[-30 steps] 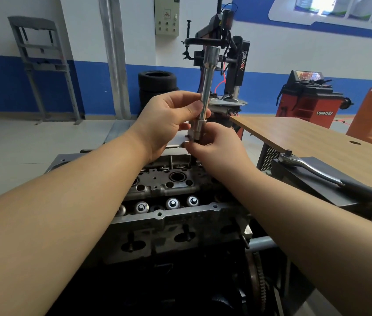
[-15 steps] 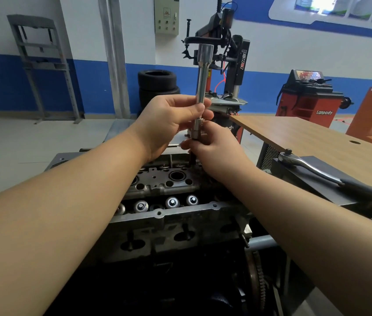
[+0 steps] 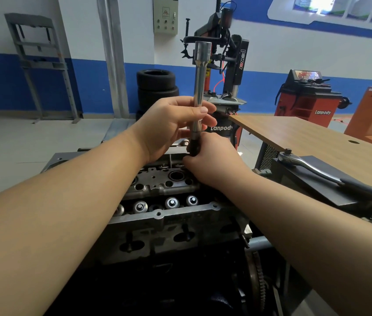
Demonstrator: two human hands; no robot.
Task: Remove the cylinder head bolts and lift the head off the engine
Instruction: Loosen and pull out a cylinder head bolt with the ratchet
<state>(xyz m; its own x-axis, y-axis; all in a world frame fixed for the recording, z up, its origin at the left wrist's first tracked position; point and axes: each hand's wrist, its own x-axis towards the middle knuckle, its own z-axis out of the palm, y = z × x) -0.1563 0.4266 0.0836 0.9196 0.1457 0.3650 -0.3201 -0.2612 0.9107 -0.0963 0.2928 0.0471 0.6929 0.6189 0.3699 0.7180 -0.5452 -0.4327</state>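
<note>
The left hand (image 3: 169, 124) grips the extension bar (image 3: 200, 87), a slim, polished steel rod held upright, with fingers and thumb curled round its lower shaft. The top of the bar flares into a wider round socket end. The right hand (image 3: 212, 160) pinches a short dark piece (image 3: 194, 145) at the bottom tip of the bar, fingers curled tight; what that piece is cannot be told.

Directly below both hands sits the cylinder head (image 3: 164, 195), a rough grey cast-metal block on the engine. Its top face carries round bores and a row of shiny circular caps; its near side face has keyhole-shaped openings.

A chrome ratchet (image 3: 317, 167) with a black handle lies on a dark flat plate beside the wood-grain table (image 3: 306, 137), well apart from the hands.

Behind, a red machine (image 3: 308, 99) reads "Lanpody". The tall black machine (image 3: 228, 60) reads "power" vertically. Stacked black tyres (image 3: 156, 87) stand against the blue-and-white wall.
</note>
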